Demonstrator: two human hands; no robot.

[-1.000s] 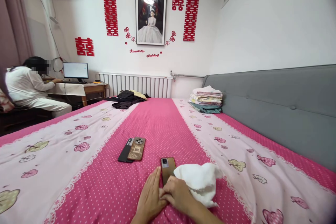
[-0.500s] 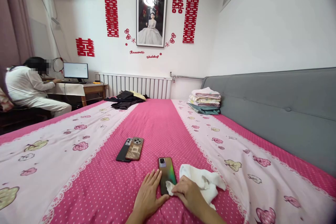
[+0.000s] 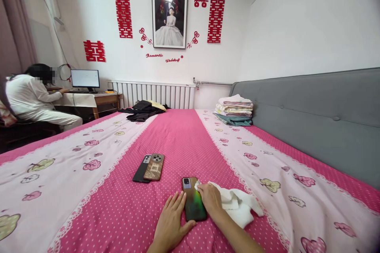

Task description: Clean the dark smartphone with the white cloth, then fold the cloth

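Note:
A phone [image 3: 194,203] with a shiny green-brown back lies face down on the pink dotted bedspread. My left hand [image 3: 173,217] rests flat along its left edge, fingers stretched out and thumb by the lower edge. My right hand [image 3: 210,197] pinches a bunched end of a white cloth [image 3: 237,205] and presses it on the phone's upper right, beside the camera. The rest of the cloth lies loose on the bed, right of and partly behind my right hand.
Two more phones, a brown patterned one [image 3: 154,168] overlapping a black one [image 3: 141,172], lie farther left. Dark clothes [image 3: 142,111] and folded linens [image 3: 234,106] sit at the far side. A grey headboard [image 3: 311,99] borders the right. A person [image 3: 32,95] sits at a desk.
My right hand has moved the cloth end from the phone's lower part up to its upper right corner. My left hand stays flat at the phone's left edge. The view has shifted slightly.

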